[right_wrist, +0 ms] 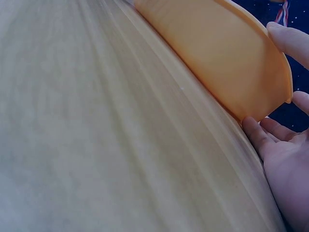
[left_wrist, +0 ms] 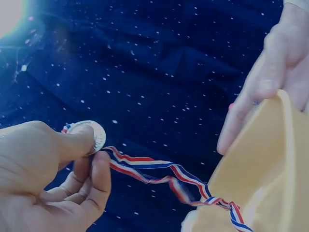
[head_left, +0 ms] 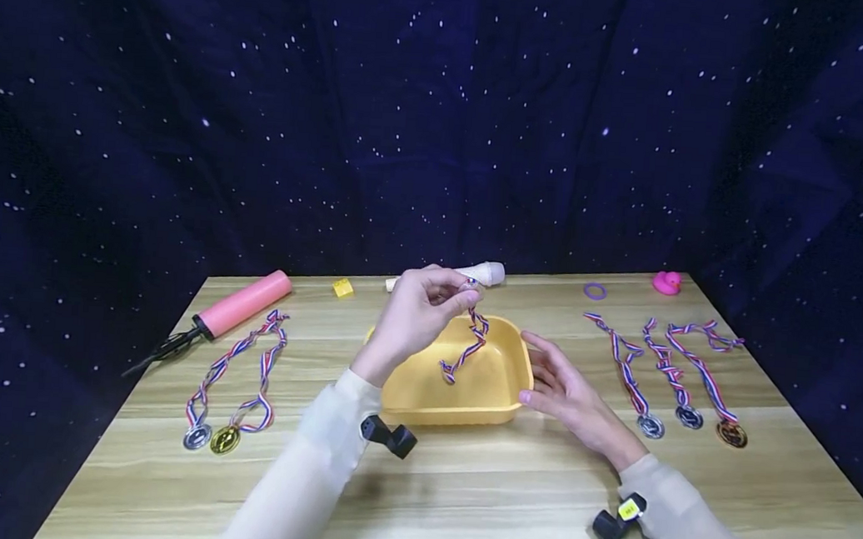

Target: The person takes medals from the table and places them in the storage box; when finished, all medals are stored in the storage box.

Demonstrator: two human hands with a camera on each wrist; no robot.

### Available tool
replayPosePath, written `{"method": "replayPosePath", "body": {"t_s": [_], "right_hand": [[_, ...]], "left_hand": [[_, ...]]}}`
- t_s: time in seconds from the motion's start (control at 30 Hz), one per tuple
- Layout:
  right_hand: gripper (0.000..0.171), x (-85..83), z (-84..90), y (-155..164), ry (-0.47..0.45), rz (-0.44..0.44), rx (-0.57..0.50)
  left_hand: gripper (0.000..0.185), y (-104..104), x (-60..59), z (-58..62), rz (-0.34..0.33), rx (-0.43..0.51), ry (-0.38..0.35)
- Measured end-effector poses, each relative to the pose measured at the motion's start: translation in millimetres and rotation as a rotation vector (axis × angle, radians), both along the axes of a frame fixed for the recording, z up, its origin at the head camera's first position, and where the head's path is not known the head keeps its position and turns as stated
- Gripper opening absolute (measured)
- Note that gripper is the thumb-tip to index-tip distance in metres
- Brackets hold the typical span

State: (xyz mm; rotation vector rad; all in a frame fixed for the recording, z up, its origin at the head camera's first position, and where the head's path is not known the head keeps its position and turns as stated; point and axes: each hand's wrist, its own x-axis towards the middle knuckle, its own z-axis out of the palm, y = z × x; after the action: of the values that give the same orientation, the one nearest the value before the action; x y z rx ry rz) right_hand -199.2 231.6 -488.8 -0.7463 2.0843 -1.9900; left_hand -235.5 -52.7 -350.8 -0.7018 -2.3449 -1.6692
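My left hand (head_left: 421, 315) is raised over a yellow tray (head_left: 493, 399) and pinches a silver medal (left_wrist: 91, 134) between thumb and fingers. Its red, white and blue ribbon (head_left: 466, 349) hangs down into the tray; in the left wrist view the ribbon (left_wrist: 159, 171) trails to the tray (left_wrist: 270, 174). My right hand (head_left: 566, 387) rests with straight fingers against the tray's right side, and in the right wrist view its fingers (right_wrist: 275, 145) touch the tray (right_wrist: 227, 48) corner.
Two medals (head_left: 211, 436) with ribbons lie at the left, three medals (head_left: 687, 417) at the right. A pink pump (head_left: 237, 306), a yellow block (head_left: 343, 288), a white cylinder (head_left: 480, 273), a purple ring (head_left: 594, 291) and a pink duck (head_left: 667, 282) sit along the wooden table's (head_left: 461, 489) far edge.
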Motion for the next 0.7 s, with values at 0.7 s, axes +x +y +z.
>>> {"method": "replayPosePath", "body": {"t_s": [0.7], "right_hand": [[0.090, -1.7, 0.0, 1, -0.009, 0.010, 0.002]], "left_hand": [[0.023, 6, 8.9, -64.5, -0.011, -0.179, -0.340]]}}
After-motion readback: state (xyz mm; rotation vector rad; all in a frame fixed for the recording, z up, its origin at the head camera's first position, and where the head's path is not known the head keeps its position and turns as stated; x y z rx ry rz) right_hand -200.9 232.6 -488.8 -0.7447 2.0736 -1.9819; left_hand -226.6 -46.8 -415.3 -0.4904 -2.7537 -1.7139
